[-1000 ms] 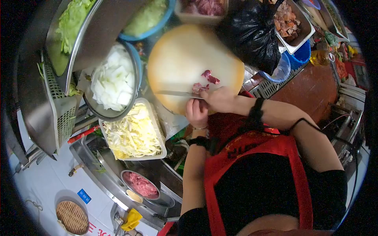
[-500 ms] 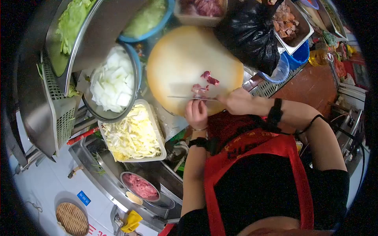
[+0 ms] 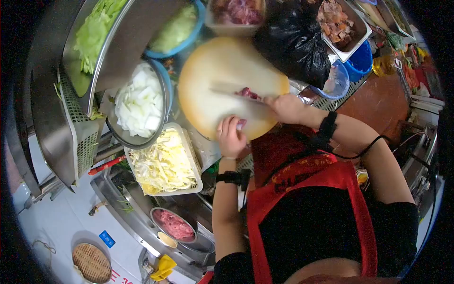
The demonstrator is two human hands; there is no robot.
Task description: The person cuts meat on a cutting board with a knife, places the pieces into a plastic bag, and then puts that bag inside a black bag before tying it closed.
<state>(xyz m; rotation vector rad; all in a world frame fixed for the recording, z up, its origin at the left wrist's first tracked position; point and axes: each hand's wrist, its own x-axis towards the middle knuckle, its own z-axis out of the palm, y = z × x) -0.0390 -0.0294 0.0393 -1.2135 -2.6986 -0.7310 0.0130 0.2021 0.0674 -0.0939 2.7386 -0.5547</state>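
Observation:
My right hand (image 3: 289,109) is closed around the handle of a knife (image 3: 253,106), whose blurred blade lies across the round cutting board (image 3: 203,71). Several dark red pieces (image 3: 247,92), perhaps meat, sit along the far side of the blade. At the board's near edge, my left hand (image 3: 231,137) has its fingers bent around a small pinkish-red piece (image 3: 241,123); most of that piece is hidden by the fingers.
Left of the board are a bowl of cut white vegetable (image 3: 139,106) and a basket of shredded cabbage (image 3: 165,165). A black plastic bag (image 3: 295,45) borders its far right, near a metal tray of chopped meat (image 3: 338,26). A tub of dark red meat (image 3: 239,13) stands behind.
The knife has moved away from my left fingers, pushing cut pieces up the board toward the others. My left hand has drawn slightly back with the remaining piece. The camera view has shifted a little.

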